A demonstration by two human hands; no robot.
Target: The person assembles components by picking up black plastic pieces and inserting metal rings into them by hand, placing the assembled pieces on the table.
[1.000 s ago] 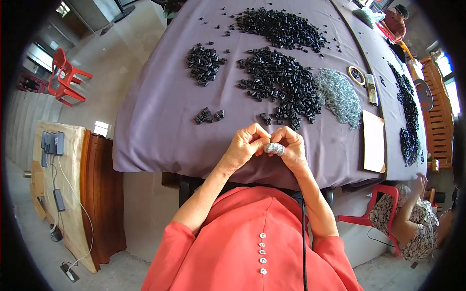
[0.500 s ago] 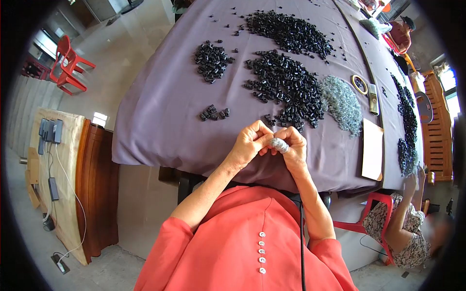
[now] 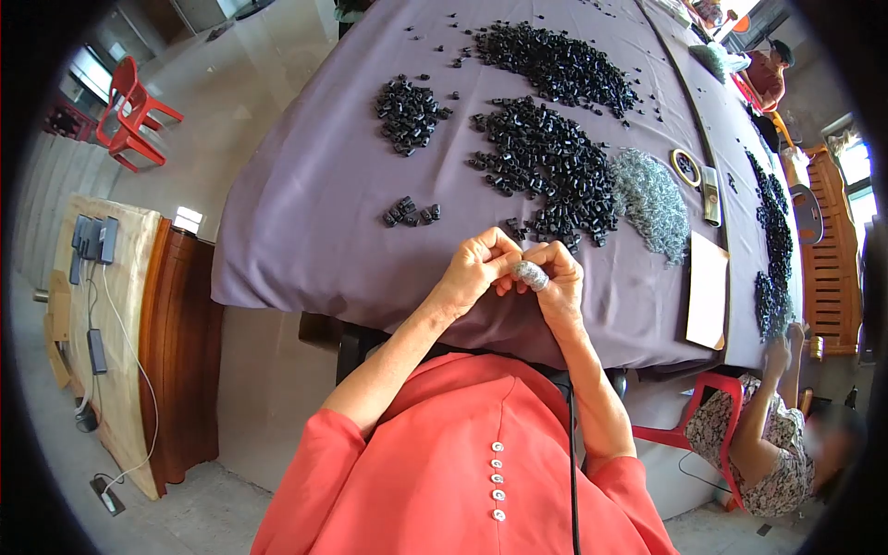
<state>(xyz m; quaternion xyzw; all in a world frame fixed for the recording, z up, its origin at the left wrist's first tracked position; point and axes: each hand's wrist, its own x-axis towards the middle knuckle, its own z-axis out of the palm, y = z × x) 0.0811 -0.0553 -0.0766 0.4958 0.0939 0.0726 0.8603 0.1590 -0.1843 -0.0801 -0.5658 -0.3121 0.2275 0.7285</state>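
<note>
My left hand (image 3: 476, 274) and my right hand (image 3: 559, 282) meet fingertip to fingertip above the near edge of the purple cloth. Both have their fingers pinched together; anything between the fingertips is too small to make out. A silvery grey wrapping (image 3: 531, 275) shows on a finger of my right hand. Just beyond my hands lies a large pile of small black pieces (image 3: 546, 166), with a heap of small clear pieces (image 3: 655, 199) touching its right side. A few black pieces (image 3: 410, 214) form a small group to the left.
More black piles (image 3: 555, 65) lie farther back. A tape roll (image 3: 685, 168), a metal tool (image 3: 710, 196) and a pale board (image 3: 707, 290) are at the right. Another person (image 3: 768, 444) sits on a red chair at the right edge. A wooden cabinet (image 3: 185, 351) stands at the left.
The view has shifted slightly, so the table's contents appear a little farther right and lower. My hands stay pinched together. The seated person's hands have moved to the table's right edge.
</note>
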